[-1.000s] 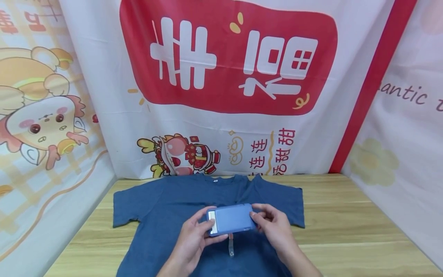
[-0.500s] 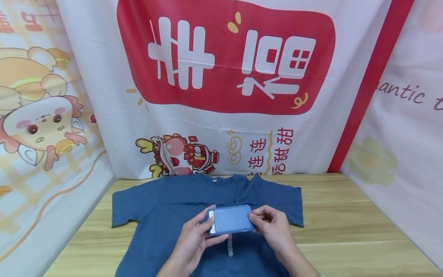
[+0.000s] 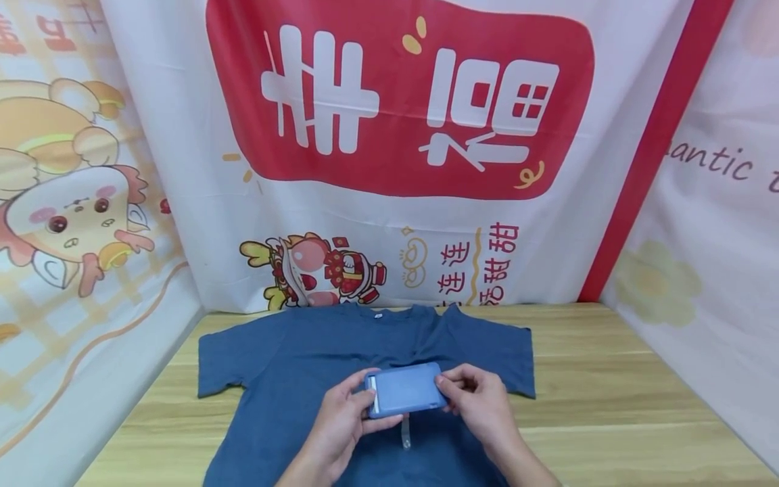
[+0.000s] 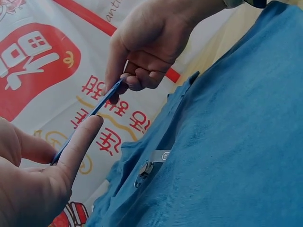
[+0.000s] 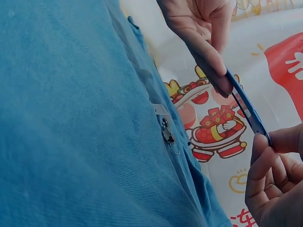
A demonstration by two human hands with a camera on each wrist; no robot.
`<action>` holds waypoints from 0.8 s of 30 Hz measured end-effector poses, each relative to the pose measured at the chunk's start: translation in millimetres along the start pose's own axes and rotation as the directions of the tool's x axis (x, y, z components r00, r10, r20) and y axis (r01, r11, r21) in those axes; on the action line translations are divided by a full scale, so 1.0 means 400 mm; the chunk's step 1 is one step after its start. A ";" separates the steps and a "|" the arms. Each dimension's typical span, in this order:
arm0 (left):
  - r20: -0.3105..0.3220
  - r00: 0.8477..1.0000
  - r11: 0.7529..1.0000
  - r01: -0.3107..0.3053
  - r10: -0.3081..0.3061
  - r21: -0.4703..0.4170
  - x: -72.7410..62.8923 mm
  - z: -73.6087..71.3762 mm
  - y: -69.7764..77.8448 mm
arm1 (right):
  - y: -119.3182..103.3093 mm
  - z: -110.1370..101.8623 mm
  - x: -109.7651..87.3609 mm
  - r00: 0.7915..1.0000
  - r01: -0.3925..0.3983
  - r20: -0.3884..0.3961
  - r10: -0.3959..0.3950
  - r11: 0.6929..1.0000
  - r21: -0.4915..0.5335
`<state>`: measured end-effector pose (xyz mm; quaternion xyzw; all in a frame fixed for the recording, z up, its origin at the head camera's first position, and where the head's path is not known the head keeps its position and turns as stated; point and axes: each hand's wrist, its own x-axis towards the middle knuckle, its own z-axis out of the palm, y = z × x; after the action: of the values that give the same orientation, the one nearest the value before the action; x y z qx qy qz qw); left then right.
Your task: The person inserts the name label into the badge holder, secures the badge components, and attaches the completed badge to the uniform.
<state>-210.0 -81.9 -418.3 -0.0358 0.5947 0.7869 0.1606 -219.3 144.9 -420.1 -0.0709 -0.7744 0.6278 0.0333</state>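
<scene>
A flat blue card holder [image 3: 406, 388] with a thin white strip at its left end is held above the shirt. My left hand [image 3: 337, 423] grips its left end, thumb on the white strip and fingers beneath. At the right end, my right hand [image 3: 483, 402] pinches a corner between thumb and index finger. Both wrist views show the holder edge-on, thin and slanting between the hands. Below it, a badge clip [image 4: 145, 171] with a metal jaw and clear strap [image 3: 406, 434] is at the front of the dark blue short-sleeved shirt [image 3: 292, 399].
The shirt lies spread on a wooden table [image 3: 615, 399], its collar towards the back. A white cloth backdrop [image 3: 548, 250] with red printing hangs behind the table's far edge. Printed cloth sides [image 3: 700, 223] stand at left and right.
The white strip at the holder's left end looks narrower now. The holder has tilted slightly, and its right end and my right fingertips are a little further left. My left hand has barely moved.
</scene>
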 end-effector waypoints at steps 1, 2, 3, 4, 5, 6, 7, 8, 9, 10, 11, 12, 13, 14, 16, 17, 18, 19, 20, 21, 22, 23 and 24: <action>-0.007 1.000 1.000 -0.001 0.001 0.007 0.001 0.001 0.000 | -0.001 0.001 -0.001 1.000 0.008 0.006 -0.008 1.000 0.000; -0.012 1.000 1.000 -0.002 0.003 0.009 0.001 0.001 -0.001 | -0.002 0.001 -0.002 1.000 0.014 0.008 -0.014 1.000 0.001; -0.015 1.000 1.000 -0.003 0.003 0.004 0.002 0.001 -0.002 | -0.002 0.001 -0.003 1.000 0.019 0.011 -0.019 1.000 0.004; -0.015 1.000 1.000 -0.002 0.002 -0.005 0.002 0.001 -0.003 | -0.003 0.002 -0.003 1.000 0.024 0.013 -0.024 1.000 0.007; -0.013 1.000 1.000 -0.003 0.002 -0.015 0.001 0.000 -0.004 | -0.002 0.002 -0.003 0.999 0.032 0.014 -0.032 0.999 0.006; -0.006 1.000 0.999 -0.003 0.003 -0.032 0.002 0.000 -0.005 | -0.001 0.002 -0.003 0.999 0.037 0.013 -0.037 0.999 0.005; 0.002 1.000 0.999 -0.001 0.001 -0.047 0.002 -0.001 -0.006 | 0.000 0.002 -0.003 0.999 0.039 0.012 -0.039 0.999 0.004; 0.012 1.000 0.998 0.001 0.000 -0.064 0.002 -0.001 -0.007 | 0.001 0.001 -0.003 0.999 0.039 0.009 -0.039 0.999 0.002; 0.023 1.000 0.997 0.003 -0.001 -0.079 0.002 0.000 -0.008 | 0.002 0.000 -0.003 0.999 0.040 0.008 -0.040 0.999 -0.002; 0.034 0.999 0.996 0.003 0.000 -0.091 0.002 -0.001 -0.010 | 0.003 0.001 -0.002 0.999 0.041 0.009 -0.041 0.999 -0.007; 0.045 0.999 0.995 0.003 0.001 -0.100 0.003 -0.001 -0.011 | 0.004 0.001 -0.002 0.999 0.040 0.011 -0.040 0.999 -0.011; 0.056 0.998 0.994 0.003 0.003 -0.105 0.003 -0.001 -0.013 | 0.005 0.001 -0.002 0.999 0.038 0.012 -0.038 0.999 -0.013; 0.064 0.998 0.994 0.005 0.002 -0.107 0.004 0.000 -0.014 | 0.006 0.001 -0.002 0.999 0.039 0.012 -0.039 0.999 -0.016; 0.072 0.997 0.994 0.006 0.002 -0.110 0.005 0.001 -0.014 | 0.007 0.001 -0.002 0.999 0.040 0.012 -0.040 0.999 -0.018; 0.084 0.996 0.994 0.006 0.004 -0.109 0.008 0.004 -0.016 | 0.007 0.001 -0.004 0.999 0.048 0.009 -0.048 0.998 -0.029; 0.087 0.996 0.994 0.005 0.004 -0.105 0.009 0.005 -0.017 | 0.007 0.002 -0.005 0.998 0.057 0.007 -0.057 0.998 -0.039; 0.086 0.996 0.995 0.006 0.003 -0.104 0.010 0.006 -0.017 | 0.007 0.003 -0.006 0.998 0.069 0.004 -0.069 0.996 -0.053; 0.083 0.997 0.995 0.007 0.002 -0.103 0.011 0.007 -0.016 | 0.007 0.004 -0.008 0.996 0.085 0.002 -0.085 0.994 -0.073; 0.079 0.997 0.995 0.007 0.001 -0.098 0.011 0.007 -0.017 | 0.006 0.006 -0.009 0.995 0.102 0.002 -0.102 0.990 -0.094; 0.074 0.997 0.996 0.006 0.001 -0.091 0.011 0.008 -0.017 | 0.007 0.009 -0.010 0.992 0.122 0.001 -0.123 0.985 -0.120; 0.067 0.998 0.997 0.004 0.002 -0.082 0.011 0.008 -0.017 | 0.007 0.012 -0.011 0.990 0.142 0.003 -0.143 0.979 -0.145; 0.055 0.998 0.997 0.006 -0.002 -0.072 0.011 0.009 -0.015 | 0.009 0.015 -0.013 0.986 0.165 0.008 -0.166 0.971 -0.171; 0.044 0.999 0.998 0.005 -0.002 -0.060 0.010 0.009 -0.013 | 0.011 0.019 -0.015 0.981 0.192 0.013 -0.194 0.961 -0.201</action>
<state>-211.7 -76.1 -423.1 -0.0245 0.5671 0.8047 0.1738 -214.1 137.6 -425.6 -0.0002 -0.8370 0.5398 0.0894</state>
